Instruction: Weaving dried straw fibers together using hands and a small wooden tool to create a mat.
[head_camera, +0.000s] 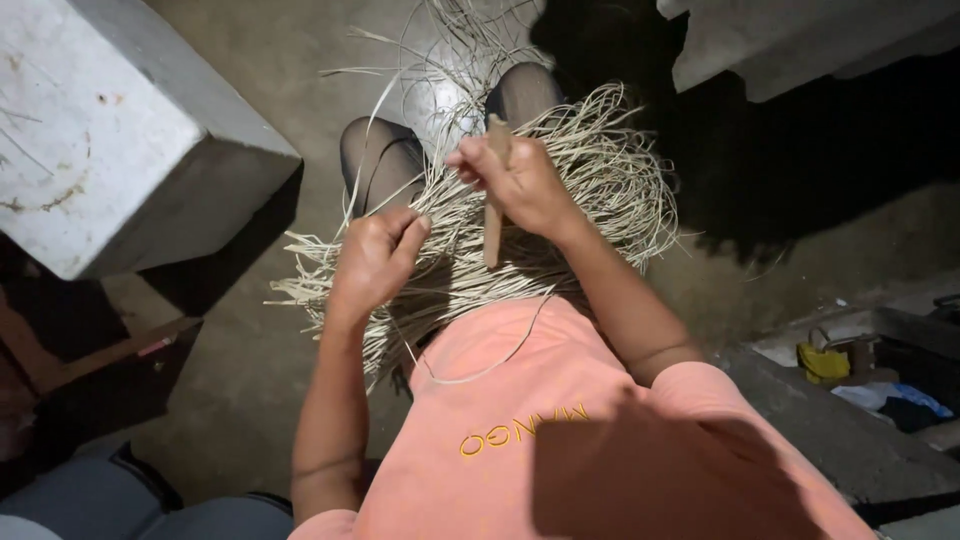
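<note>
A tangle of pale rattan strips (600, 170) lies across my lap and knees. My right hand (520, 180) is closed around a brown wooden-handled tool (493, 228) that points down, and it also pinches a thin strip. My left hand (375, 255) grips a bundle of the strips just left of the tool. One loose strip (490, 365) curls over my salmon shirt (560, 420). My knees (375, 160) in dark tights show beneath the strips.
A large grey concrete block (110, 130) stands at the upper left, another grey slab (790, 40) at the upper right. Brown wooden pieces (100, 355) lie at the left. A ledge at the right holds yellow and blue items (850, 370). The floor is bare concrete.
</note>
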